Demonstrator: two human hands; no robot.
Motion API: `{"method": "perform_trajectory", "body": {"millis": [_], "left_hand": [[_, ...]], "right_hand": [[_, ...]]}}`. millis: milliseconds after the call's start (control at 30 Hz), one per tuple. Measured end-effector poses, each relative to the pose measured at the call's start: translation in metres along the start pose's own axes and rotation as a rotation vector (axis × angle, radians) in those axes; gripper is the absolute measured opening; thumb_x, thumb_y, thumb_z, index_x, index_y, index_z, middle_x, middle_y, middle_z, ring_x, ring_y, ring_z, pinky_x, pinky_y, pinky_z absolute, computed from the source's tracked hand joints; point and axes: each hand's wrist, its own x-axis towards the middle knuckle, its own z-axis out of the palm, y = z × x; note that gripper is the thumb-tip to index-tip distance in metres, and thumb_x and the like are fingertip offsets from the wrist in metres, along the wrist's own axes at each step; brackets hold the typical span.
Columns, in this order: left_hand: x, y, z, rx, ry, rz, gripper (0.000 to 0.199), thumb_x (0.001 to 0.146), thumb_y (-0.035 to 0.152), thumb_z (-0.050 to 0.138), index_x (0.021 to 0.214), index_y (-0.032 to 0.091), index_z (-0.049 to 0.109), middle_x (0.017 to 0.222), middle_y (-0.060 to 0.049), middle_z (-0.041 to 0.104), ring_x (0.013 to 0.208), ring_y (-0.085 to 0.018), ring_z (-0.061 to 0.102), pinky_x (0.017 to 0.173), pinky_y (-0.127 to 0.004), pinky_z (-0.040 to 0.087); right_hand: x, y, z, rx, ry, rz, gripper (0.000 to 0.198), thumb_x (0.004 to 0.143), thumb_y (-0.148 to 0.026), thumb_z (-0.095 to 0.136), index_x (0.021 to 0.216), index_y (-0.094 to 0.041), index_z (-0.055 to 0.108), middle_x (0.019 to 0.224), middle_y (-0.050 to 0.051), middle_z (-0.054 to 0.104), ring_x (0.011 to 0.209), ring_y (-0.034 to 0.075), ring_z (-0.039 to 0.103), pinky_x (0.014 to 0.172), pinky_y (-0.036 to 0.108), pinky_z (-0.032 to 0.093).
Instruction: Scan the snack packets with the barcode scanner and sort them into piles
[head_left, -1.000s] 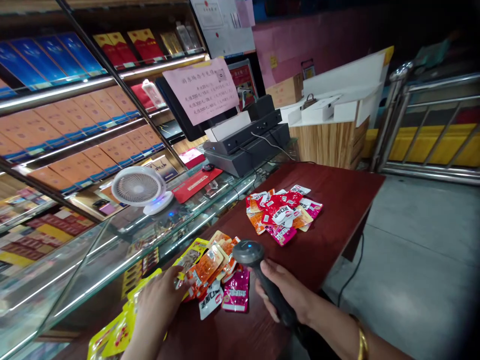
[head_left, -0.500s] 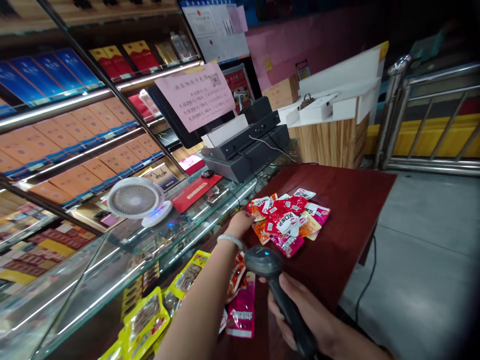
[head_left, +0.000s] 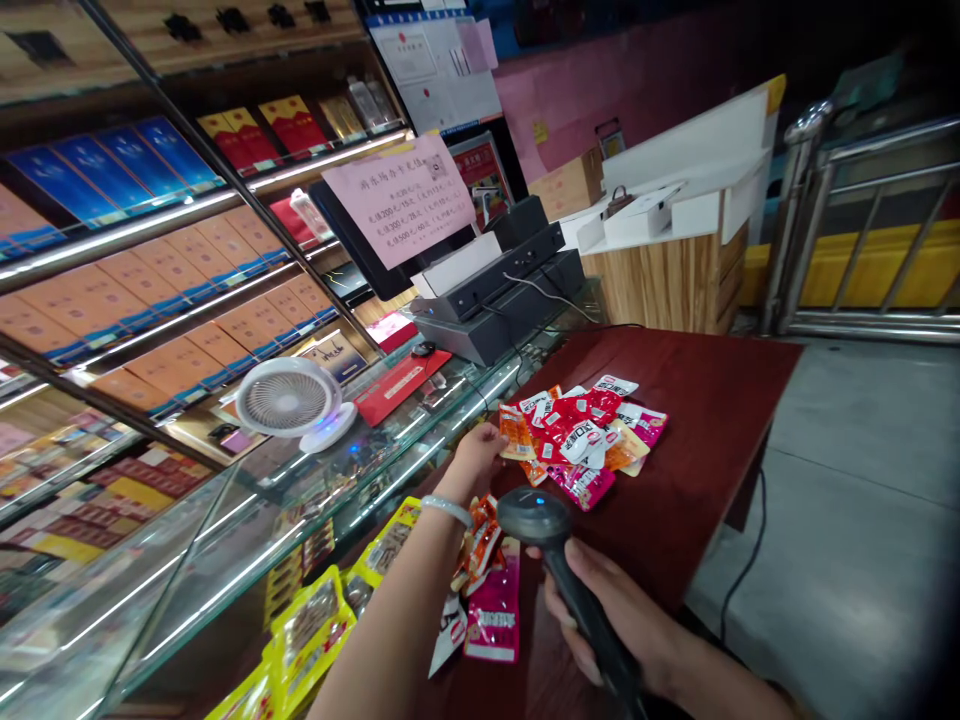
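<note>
My right hand (head_left: 600,610) is wrapped round the handle of a dark barcode scanner (head_left: 534,515), whose small blue light is lit. My left hand (head_left: 478,455), with a pale bangle (head_left: 448,510) at the wrist, pinches the edge of an orange snack packet (head_left: 517,433). That packet is at the left side of a heap of red, white, orange and pink snack packets (head_left: 577,430) on the dark red tabletop (head_left: 690,400). Under and beside my left forearm lie a magenta packet (head_left: 493,615), orange packets (head_left: 484,540) and several yellow packets (head_left: 311,625).
A glass counter (head_left: 247,520) runs along the left, bearing a white fan (head_left: 289,397), a red folder (head_left: 401,388) and a black mouse (head_left: 423,349). Behind the table stand a dark register unit (head_left: 495,310) and a monitor with a pink sign (head_left: 401,200). A metal railing (head_left: 885,240) is at right.
My left hand has drawn slightly back, and the orange packet at its fingers now shows its broad side. The scanner stays in my right hand; the view has shifted a little.
</note>
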Motion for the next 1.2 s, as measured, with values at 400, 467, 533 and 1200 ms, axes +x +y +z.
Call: {"method": "perform_trajectory", "body": {"millis": [400,467,533,1200], "left_hand": [[-0.124,-0.029,-0.057,-0.364,0.066,-0.003,0.039,0.066,0.052,0.070,0.075,0.019,0.051,0.062,0.005,0.049,0.053,-0.007,0.043,0.053,-0.019,0.034],[-0.127,-0.030,-0.056,-0.366,0.064,-0.009,0.040,0.066,0.055,0.067,0.074,0.019,0.050,0.063,0.004,0.051,0.055,-0.008,0.046,0.054,-0.020,0.037],[-0.130,-0.029,-0.058,-0.364,0.072,-0.010,0.041,0.065,0.055,0.066,0.073,0.019,0.049,0.065,0.003,0.054,0.056,-0.009,0.049,0.057,-0.021,0.040],[-0.107,-0.042,-0.112,0.716,0.188,-0.034,0.033,0.078,0.050,0.059,0.090,0.021,0.067,0.091,-0.009,0.071,0.084,-0.022,0.063,0.069,-0.027,0.040]], "right_hand": [[-0.010,-0.003,0.002,-0.082,0.018,0.010,0.043,0.088,-0.060,0.054,0.102,-0.020,0.054,0.059,-0.008,0.052,0.031,0.004,0.043,0.029,0.015,0.037],[-0.010,-0.002,0.002,-0.126,0.027,0.011,0.042,0.089,-0.060,0.053,0.096,-0.019,0.054,0.059,-0.008,0.050,0.031,0.004,0.043,0.029,0.014,0.036],[-0.010,0.000,0.002,-0.160,0.038,0.008,0.043,0.088,-0.062,0.052,0.093,-0.019,0.053,0.059,-0.008,0.050,0.031,0.004,0.043,0.028,0.014,0.035],[-0.006,-0.004,0.009,-0.149,0.000,0.004,0.047,0.084,-0.067,0.052,0.093,-0.021,0.050,0.057,-0.008,0.053,0.029,0.004,0.042,0.027,0.015,0.038]]}}
